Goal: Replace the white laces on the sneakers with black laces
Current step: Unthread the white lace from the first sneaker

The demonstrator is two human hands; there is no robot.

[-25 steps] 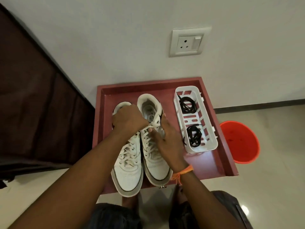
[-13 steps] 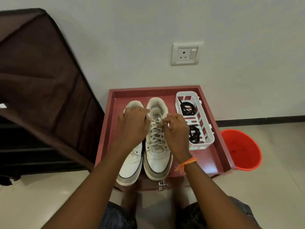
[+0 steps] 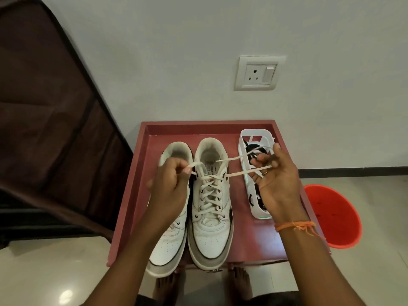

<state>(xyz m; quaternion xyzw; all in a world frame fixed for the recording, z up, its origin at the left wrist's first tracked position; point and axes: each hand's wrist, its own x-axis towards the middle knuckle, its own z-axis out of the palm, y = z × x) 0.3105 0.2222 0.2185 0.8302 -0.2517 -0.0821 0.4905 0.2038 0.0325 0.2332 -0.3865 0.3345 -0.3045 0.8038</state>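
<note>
- Both hands pinch the white lace: left hand, right hand.
- Right sneaker sits between them; lace ends stretch sideways.

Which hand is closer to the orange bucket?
The right hand, over the white basket beside the orange bucket. The left hand is farther, across the sneakers.

Both forearms reach forward; left hand pinches with thumb and finger, right hand fingers curled, palm up.
</note>
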